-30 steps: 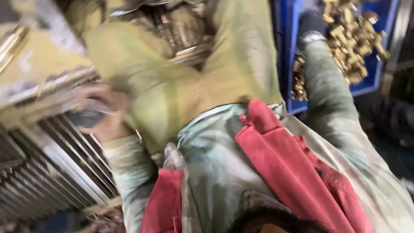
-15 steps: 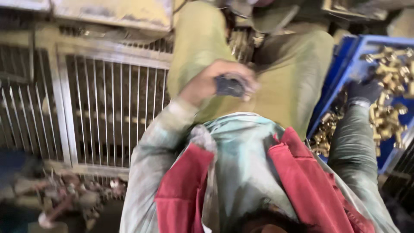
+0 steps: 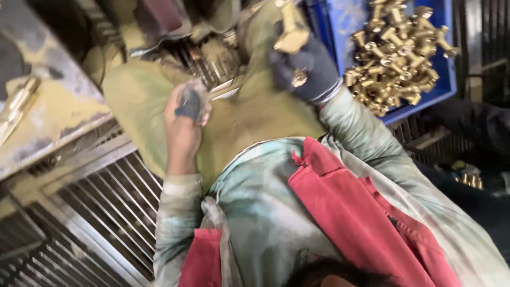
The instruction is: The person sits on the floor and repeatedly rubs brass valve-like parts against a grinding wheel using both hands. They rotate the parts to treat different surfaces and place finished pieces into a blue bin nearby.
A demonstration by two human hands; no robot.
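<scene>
The brass fitting [image 3: 291,33] sits raised above your lap, just left of the blue crate [image 3: 446,79], with your gloved right hand [image 3: 305,69] closed around its lower end. Your bare left hand [image 3: 186,114] is curled tight around a small dark object [image 3: 188,103] over the olive trousers [image 3: 249,114]. The crate at your right holds a heap of brass fittings [image 3: 396,56]; a metal grille [image 3: 101,212] lies to your left and a red vest [image 3: 345,207] covers your chest.
</scene>
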